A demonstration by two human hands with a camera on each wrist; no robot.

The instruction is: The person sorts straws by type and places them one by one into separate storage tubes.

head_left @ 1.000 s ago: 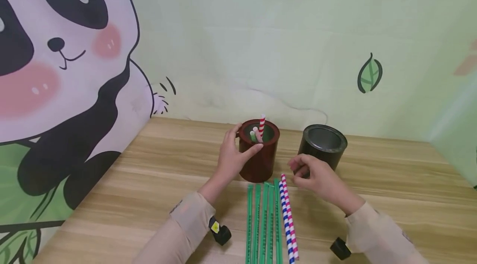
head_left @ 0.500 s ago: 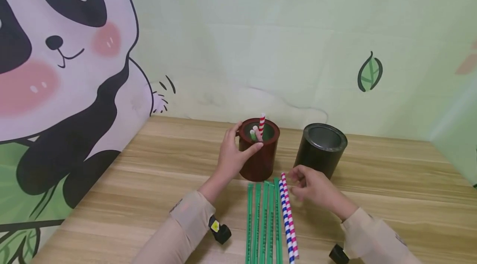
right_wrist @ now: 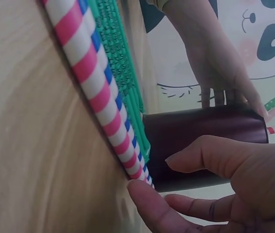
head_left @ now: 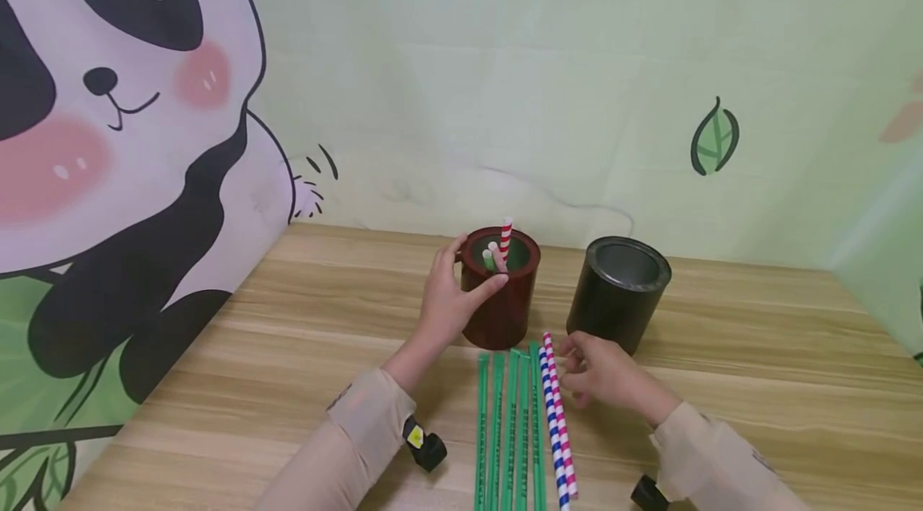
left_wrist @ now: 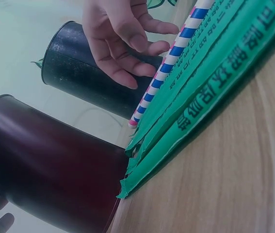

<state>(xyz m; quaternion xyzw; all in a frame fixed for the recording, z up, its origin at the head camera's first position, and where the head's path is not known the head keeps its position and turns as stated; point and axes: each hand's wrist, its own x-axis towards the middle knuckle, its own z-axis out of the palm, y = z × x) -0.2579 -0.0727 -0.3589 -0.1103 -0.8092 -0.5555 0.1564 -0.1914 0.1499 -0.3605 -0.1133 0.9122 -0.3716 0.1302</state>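
My left hand (head_left: 450, 299) grips a dark red-brown mug (head_left: 508, 315), thumb at the near rim and fingers around its left side. Several straws stand in the mug, among them a red-and-white striped straw (head_left: 506, 239). The right hand (head_left: 606, 371) hovers, fingers slightly bent and apart, beside a pink-and-white striped straw (right_wrist: 98, 99). One fingertip (right_wrist: 139, 187) is right at that straw's far end, while the thumb stays apart. Against the pink straw lies a blue-and-white striped straw (left_wrist: 176, 51). Left of these, several green paper-wrapped straws (head_left: 510, 423) lie in a row.
A black cup (head_left: 620, 295) stands behind the right hand, right of the mug. All of it sits on a wood-grain table (head_left: 324, 319), in front of a pale green wall with a panda picture (head_left: 137, 134).
My right hand has come down and toward me from in front of the black cup to the far end of the pink-striped straw. My left hand and the mug have stayed in place.
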